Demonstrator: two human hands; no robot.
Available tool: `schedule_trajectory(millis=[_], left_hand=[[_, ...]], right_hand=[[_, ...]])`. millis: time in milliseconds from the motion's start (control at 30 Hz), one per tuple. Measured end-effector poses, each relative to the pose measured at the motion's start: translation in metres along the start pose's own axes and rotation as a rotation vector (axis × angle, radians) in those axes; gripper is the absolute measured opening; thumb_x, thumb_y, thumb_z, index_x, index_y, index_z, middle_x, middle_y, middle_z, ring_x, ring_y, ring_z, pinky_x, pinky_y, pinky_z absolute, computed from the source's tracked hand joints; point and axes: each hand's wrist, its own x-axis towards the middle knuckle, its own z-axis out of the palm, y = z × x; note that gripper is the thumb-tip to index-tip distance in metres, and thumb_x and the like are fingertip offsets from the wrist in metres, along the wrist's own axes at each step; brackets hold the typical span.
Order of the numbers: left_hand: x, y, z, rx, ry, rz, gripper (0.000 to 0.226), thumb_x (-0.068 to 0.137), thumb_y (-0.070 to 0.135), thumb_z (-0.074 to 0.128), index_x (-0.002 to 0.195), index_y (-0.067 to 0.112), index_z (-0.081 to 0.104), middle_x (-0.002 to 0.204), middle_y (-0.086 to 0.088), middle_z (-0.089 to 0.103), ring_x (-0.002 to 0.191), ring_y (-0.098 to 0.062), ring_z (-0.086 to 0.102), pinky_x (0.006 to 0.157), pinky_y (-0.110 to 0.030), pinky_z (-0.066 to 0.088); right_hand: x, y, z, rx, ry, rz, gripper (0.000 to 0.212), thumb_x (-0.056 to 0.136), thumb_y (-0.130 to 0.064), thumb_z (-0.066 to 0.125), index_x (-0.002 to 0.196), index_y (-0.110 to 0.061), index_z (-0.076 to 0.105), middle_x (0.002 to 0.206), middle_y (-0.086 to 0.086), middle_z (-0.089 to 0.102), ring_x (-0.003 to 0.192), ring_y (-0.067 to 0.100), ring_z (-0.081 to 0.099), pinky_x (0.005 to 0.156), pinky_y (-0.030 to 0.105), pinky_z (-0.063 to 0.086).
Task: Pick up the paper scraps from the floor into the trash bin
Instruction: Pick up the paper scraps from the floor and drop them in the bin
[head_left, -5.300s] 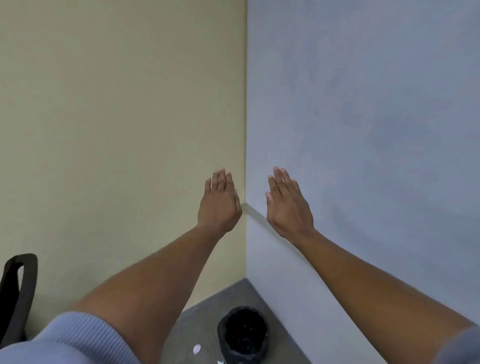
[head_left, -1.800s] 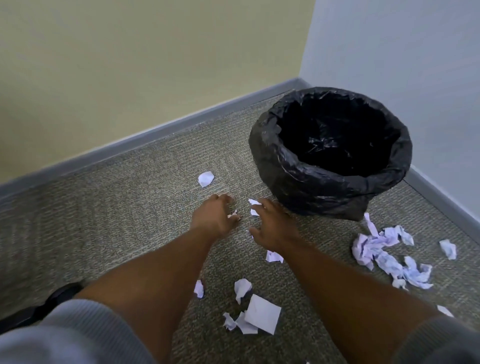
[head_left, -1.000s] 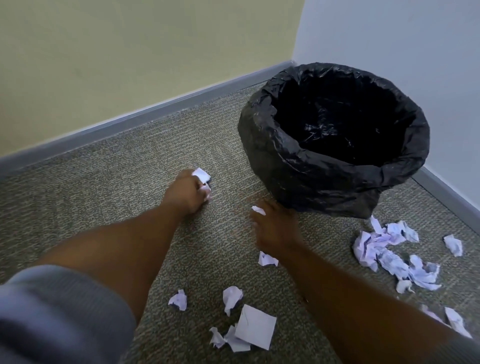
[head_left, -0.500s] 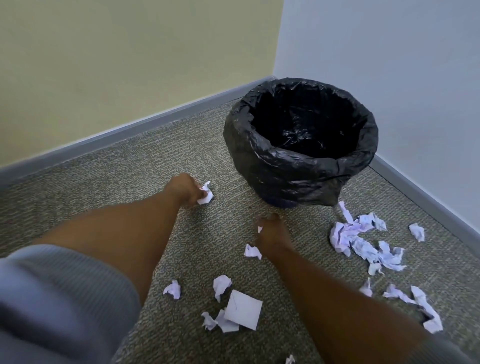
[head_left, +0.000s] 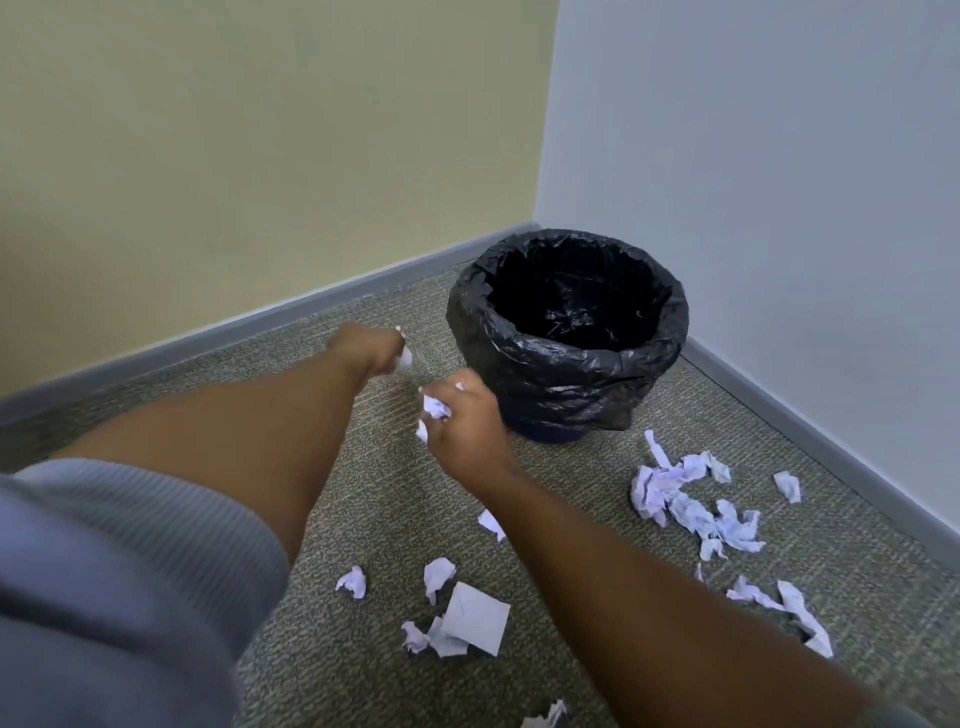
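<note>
A trash bin (head_left: 524, 382) lined with a black bag stands on the carpet in the room's corner. My left hand (head_left: 370, 349) is closed around a small white paper scrap (head_left: 403, 358), raised left of the bin. My right hand (head_left: 465, 423) grips crumpled paper scraps (head_left: 434, 408) just in front of the bin's left side. Several more scraps lie on the carpet: a flat square piece (head_left: 475, 618), small wads (head_left: 352, 581) near my arms, and a pile (head_left: 685, 499) right of the bin.
A yellow wall (head_left: 260, 156) and a pale blue wall (head_left: 753, 182) meet behind the bin, with a grey baseboard (head_left: 291, 312) along the floor. Grey-green carpet (head_left: 182, 374) stretches to the left.
Both hands have lifted off the carpet with scraps in them and moved toward the bin. The view has pulled back and upward.
</note>
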Motion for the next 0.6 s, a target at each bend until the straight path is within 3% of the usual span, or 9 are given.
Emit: schedule_trajectory(millis=[33,100,167,267,333,433,500,567,600], left_hand=[[-0.021,0.015,-0.005,-0.060,0.044,0.030,0.012,0.067,0.022,0.068,0.074,0.012,0.071,0.091,-0.010,0.075,0.089,-0.026,0.073,0.086,-0.041,0.060],[-0.039,0.037,-0.010,-0.179,0.120,0.091,0.014,0.078,0.022,0.067,0.067,0.013,0.066,0.074,-0.004,0.070,0.073,-0.018,0.070,0.072,-0.029,0.058],[-0.047,0.056,-0.012,-0.282,0.136,0.151,0.015,0.080,0.023,0.068,0.070,0.013,0.063,0.071,-0.004,0.066,0.064,-0.016,0.063,0.064,-0.024,0.051],[-0.054,0.082,-0.010,-0.308,0.067,0.219,0.013,0.074,0.023,0.073,0.074,0.010,0.069,0.077,-0.008,0.070,0.070,-0.019,0.064,0.073,-0.033,0.056],[-0.060,0.098,-0.001,-0.222,-0.010,0.264,0.017,0.075,0.019,0.073,0.084,0.005,0.072,0.083,-0.010,0.071,0.073,-0.021,0.065,0.077,-0.034,0.057],[-0.076,0.118,0.021,-0.088,-0.135,0.332,0.032,0.067,0.022,0.077,0.092,0.002,0.073,0.092,-0.014,0.074,0.086,-0.027,0.072,0.089,-0.043,0.058],[-0.085,0.126,0.035,-0.044,-0.196,0.361,0.034,0.060,0.025,0.076,0.088,0.006,0.075,0.094,-0.013,0.075,0.092,-0.027,0.073,0.091,-0.045,0.058],[-0.097,0.132,0.047,-0.067,-0.285,0.364,0.017,0.072,0.017,0.077,0.087,0.012,0.073,0.094,-0.007,0.073,0.090,-0.021,0.072,0.094,-0.040,0.057],[-0.101,0.134,0.052,-0.076,-0.330,0.364,0.015,0.078,0.013,0.077,0.092,0.012,0.073,0.098,-0.006,0.072,0.091,-0.019,0.072,0.094,-0.035,0.057]], right_hand=[[0.004,-0.009,-0.006,0.017,0.040,-0.032,0.021,0.080,0.000,0.060,0.099,-0.001,0.069,0.104,0.013,0.052,0.083,0.025,0.056,0.073,0.027,0.048],[0.014,-0.025,-0.023,0.073,0.146,-0.047,0.021,0.084,-0.001,0.060,0.102,-0.004,0.070,0.106,0.010,0.052,0.082,0.018,0.054,0.071,0.021,0.047],[0.024,-0.038,-0.043,0.155,0.279,0.002,0.019,0.086,-0.002,0.062,0.102,-0.005,0.070,0.108,0.009,0.054,0.080,0.011,0.052,0.068,0.011,0.044],[0.044,-0.043,-0.069,0.374,0.501,0.245,0.018,0.087,-0.003,0.062,0.102,-0.008,0.071,0.110,0.009,0.055,0.072,0.005,0.050,0.057,-0.002,0.038],[0.061,-0.037,-0.082,0.533,0.598,0.422,0.020,0.087,-0.006,0.060,0.102,-0.015,0.069,0.111,0.010,0.058,0.076,0.012,0.058,0.055,0.002,0.041],[0.073,-0.026,-0.097,0.687,0.604,0.594,0.023,0.083,-0.009,0.054,0.098,-0.025,0.061,0.114,0.013,0.060,0.082,0.026,0.061,0.059,0.027,0.047],[0.072,-0.021,-0.107,0.770,0.568,0.639,0.036,0.082,-0.006,0.051,0.110,-0.027,0.059,0.116,0.008,0.058,0.080,0.021,0.054,0.061,0.027,0.046],[0.068,-0.018,-0.119,0.870,0.509,0.656,0.063,0.083,-0.003,0.051,0.140,-0.028,0.042,0.128,0.001,0.055,0.080,0.016,0.052,0.069,0.026,0.046],[0.067,-0.016,-0.123,0.887,0.488,0.654,0.070,0.084,-0.003,0.051,0.146,-0.029,0.033,0.129,-0.002,0.055,0.074,0.012,0.050,0.064,0.024,0.044]])
